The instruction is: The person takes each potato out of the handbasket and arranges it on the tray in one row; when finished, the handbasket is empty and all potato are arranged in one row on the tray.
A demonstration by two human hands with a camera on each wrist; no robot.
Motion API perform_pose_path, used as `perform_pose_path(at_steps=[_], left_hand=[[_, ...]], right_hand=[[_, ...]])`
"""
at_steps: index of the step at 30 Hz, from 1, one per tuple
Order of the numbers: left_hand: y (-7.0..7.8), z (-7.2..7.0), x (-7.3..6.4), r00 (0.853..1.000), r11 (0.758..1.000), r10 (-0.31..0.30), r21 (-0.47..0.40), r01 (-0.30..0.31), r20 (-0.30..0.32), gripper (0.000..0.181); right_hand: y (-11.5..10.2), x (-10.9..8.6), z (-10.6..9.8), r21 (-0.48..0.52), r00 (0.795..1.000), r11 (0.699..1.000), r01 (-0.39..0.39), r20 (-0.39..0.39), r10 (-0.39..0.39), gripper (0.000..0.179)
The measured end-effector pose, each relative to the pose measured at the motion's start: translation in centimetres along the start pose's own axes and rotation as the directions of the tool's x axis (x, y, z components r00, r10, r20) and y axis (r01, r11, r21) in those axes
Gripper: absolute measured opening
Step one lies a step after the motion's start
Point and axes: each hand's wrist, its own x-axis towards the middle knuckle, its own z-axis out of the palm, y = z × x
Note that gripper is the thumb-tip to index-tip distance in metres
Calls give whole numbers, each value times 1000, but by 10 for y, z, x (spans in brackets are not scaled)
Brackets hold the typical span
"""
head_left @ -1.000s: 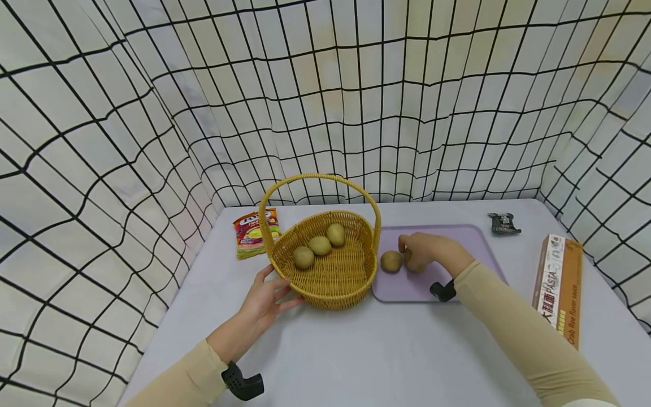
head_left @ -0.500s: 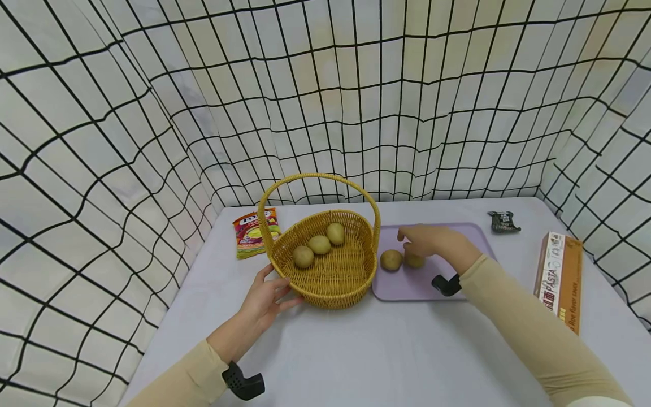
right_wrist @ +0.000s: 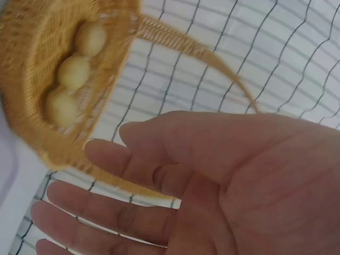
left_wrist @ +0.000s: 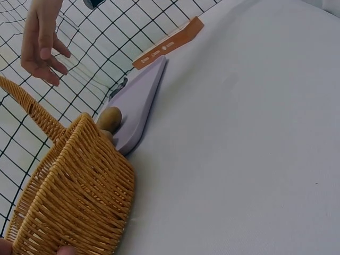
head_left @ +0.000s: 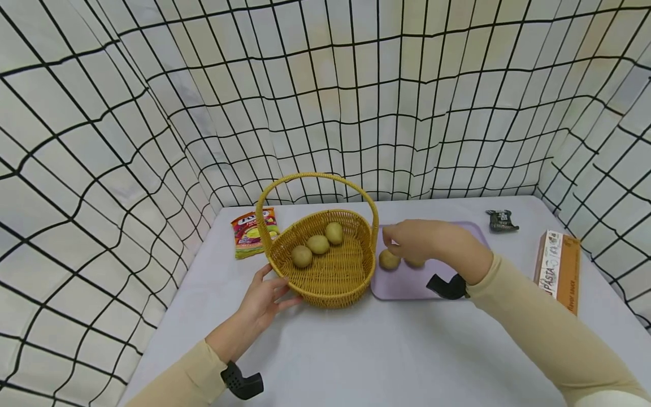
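Observation:
A yellow wicker basket (head_left: 330, 294) with a tall handle stands on the table. Inside it lie three potatoes (head_left: 318, 244) in a slanting row. My left hand (head_left: 261, 302) holds the basket's near-left side; two of its fingertips (left_wrist: 66, 250) show against the weave in the left wrist view. Over the lilac tray (head_left: 396, 291) hovers my right hand (head_left: 422, 240), palm bare and fingers loosely extended in the right wrist view. On the tray, one potato (head_left: 389, 260) lies below its fingertips and a second potato (head_left: 415, 263) is partly hidden by the hand.
A colourful snack bag (head_left: 254, 233) lies left of the basket. At the back right is a small black packet (head_left: 502, 221), with an orange-and-white pasta box (head_left: 558, 271) nearer on the right edge. Black netting (head_left: 325, 113) surrounds the table.
My right hand has left the right-hand potato on the tray, rising and shifting slightly left with nothing in it. My left hand stays at the basket.

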Motion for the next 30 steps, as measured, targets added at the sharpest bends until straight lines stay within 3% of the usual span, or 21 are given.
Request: perform_pose_path(at_steps=[4,9,20,25,30], left_hand=[[1,0,-1,1000,1000,0,-3,0,-3,82],[1,0,-2,1000,1000,2,3,-2,-3,83],[1,1,0,1000,1000,-8,-2,8,-12,83],[1,1,0,1000,1000,-11,-12,11,-14,83],[1,0,-1,1000,1000,-7,-13,7,-5,83]], right_hand=[[-24,-5,-10,-10,997,997,82,-11,-82,18],[-43,4,-17,-69,989,987,146,-17,-148,12],[-63,48,-13,-109,986,980,165,52,-160,20],[-65,73,-10,-123,986,979,164,33,-161,23],[-66,99,-5,-134,975,967,218,-21,-223,31]])
